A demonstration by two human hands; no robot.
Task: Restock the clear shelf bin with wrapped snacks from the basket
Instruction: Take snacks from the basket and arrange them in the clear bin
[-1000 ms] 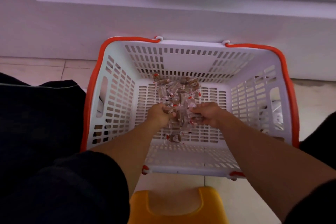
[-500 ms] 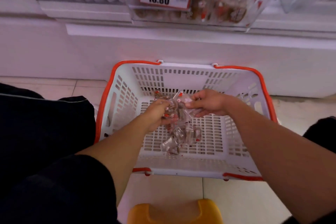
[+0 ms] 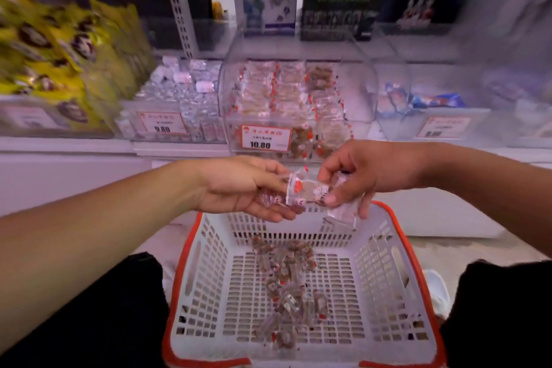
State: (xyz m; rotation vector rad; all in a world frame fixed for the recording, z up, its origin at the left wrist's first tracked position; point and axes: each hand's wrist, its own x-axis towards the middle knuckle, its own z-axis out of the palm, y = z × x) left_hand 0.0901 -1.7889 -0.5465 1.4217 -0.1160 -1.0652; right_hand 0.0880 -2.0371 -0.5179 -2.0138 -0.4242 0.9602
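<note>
clear-wrapped red-and-white snacks (image 3: 301, 193) sit pinched in both grips, left hand (image 3: 239, 187) and right hand (image 3: 355, 176), with the white slotted plastic basket (image 3: 209, 284) below and the clear plastic shelf bin (image 3: 295, 98) beyond.

A white shelf (image 3: 68, 145) runs across the upper frame, carrying a clear bin (image 3: 298, 98) at centre beside other bins. Below, the floor (image 3: 466, 248) carries a white basket (image 3: 412, 334) with an orange rim.
</note>
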